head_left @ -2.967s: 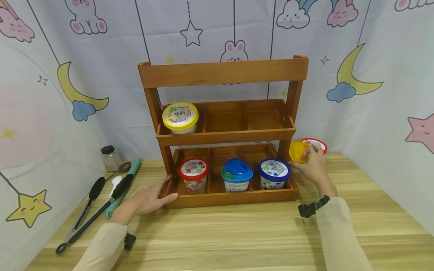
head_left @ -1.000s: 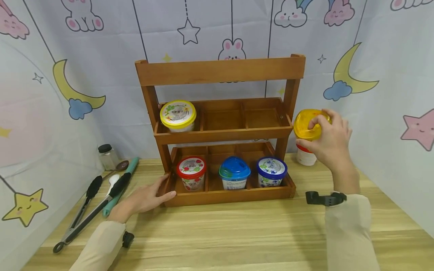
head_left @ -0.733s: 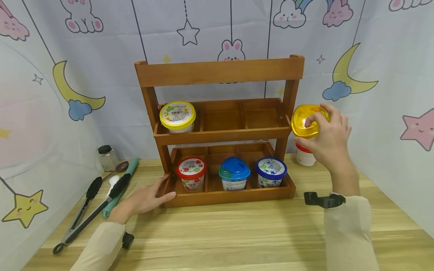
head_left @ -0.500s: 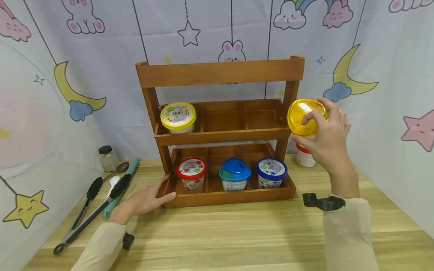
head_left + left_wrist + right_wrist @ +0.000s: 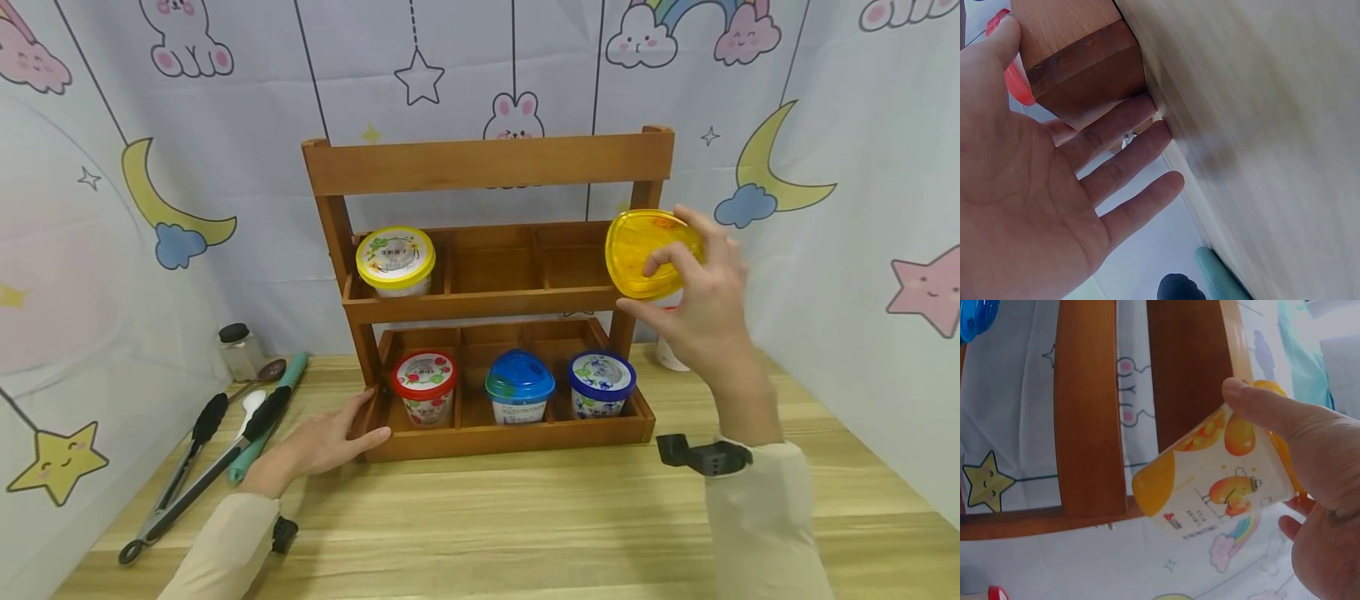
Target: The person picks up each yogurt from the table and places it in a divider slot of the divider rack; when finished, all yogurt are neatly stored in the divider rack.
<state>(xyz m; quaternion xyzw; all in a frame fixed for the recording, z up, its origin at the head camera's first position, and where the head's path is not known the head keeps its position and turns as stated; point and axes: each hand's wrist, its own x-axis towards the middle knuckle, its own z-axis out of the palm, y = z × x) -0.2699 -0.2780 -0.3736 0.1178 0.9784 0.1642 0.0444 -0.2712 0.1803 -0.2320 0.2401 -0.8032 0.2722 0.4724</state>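
Observation:
My right hand (image 5: 708,312) grips a cup with a clear yellow lid (image 5: 633,250) and holds it up at the right end of the wooden rack's upper tier. In the right wrist view, the white cup (image 5: 1216,481) shows mango prints and tilts, with the thumb on its side. My left hand (image 5: 322,442) rests at the lower left corner of the two-tier wooden rack (image 5: 487,308). Its fingers are mostly straight along the side, as the left wrist view shows, with the thumb over the front edge.
A yellow-lidded tub (image 5: 396,260) sits in the upper left compartment. Below stand red-lidded (image 5: 425,387), blue domed (image 5: 520,387) and dark-blue-lidded (image 5: 602,383) cups. A partly hidden cup (image 5: 670,354) stands right of the rack. Tongs (image 5: 217,475), spoons and a jar (image 5: 242,354) lie left.
My right hand has lifted the yellow-lidded cup from the table right of the rack, then moved it up and left to the upper tier. The left hand stays at the rack's corner.

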